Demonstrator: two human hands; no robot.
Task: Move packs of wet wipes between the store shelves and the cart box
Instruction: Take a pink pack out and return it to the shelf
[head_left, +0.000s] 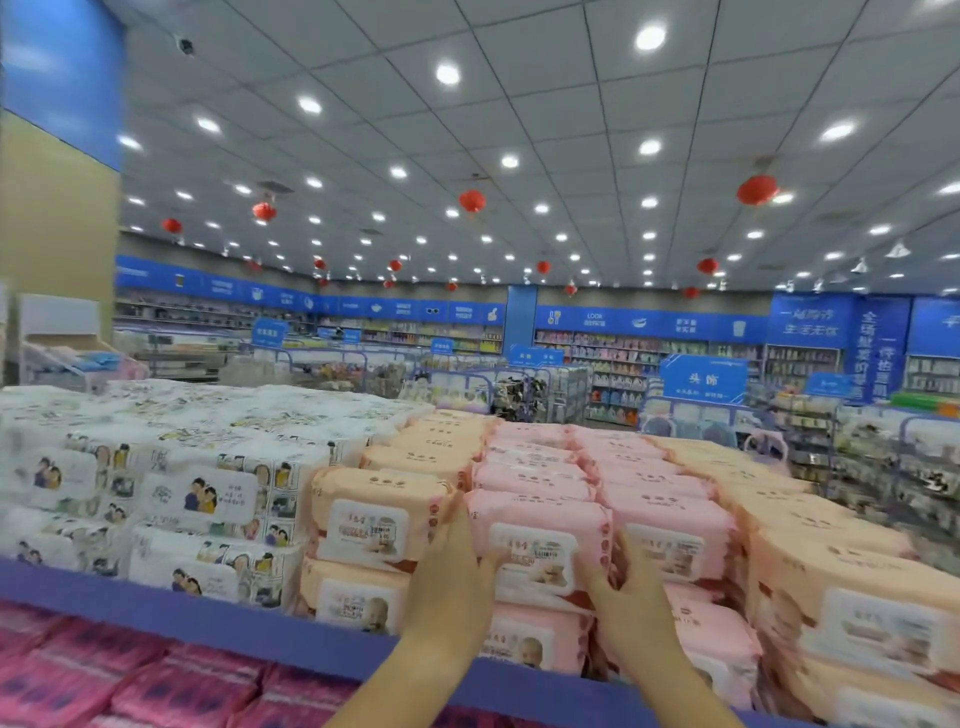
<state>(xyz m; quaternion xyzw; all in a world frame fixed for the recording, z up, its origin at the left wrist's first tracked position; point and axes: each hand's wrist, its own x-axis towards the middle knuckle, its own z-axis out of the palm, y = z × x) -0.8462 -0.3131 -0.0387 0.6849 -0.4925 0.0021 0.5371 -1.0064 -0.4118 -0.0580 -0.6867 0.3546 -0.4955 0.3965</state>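
Observation:
A pink pack of wet wipes (537, 540) with a white flip lid lies at the front of the top shelf, on top of another pink pack (535, 639). My left hand (457, 577) grips its left end, thumb curled onto the front. My right hand (626, 587) grips its right end, fingers wrapped round the edge. Rows of pink packs (535, 457) run back behind it. The cart box is out of view.
Orange wipes packs (371, 519) stand to the left and more orange packs (852, 587) to the right. White cartoon-print packs (200, 499) fill the far left. A purple shelf rim (182, 608) runs in front, with magenta packs (171, 691) on the lower shelf.

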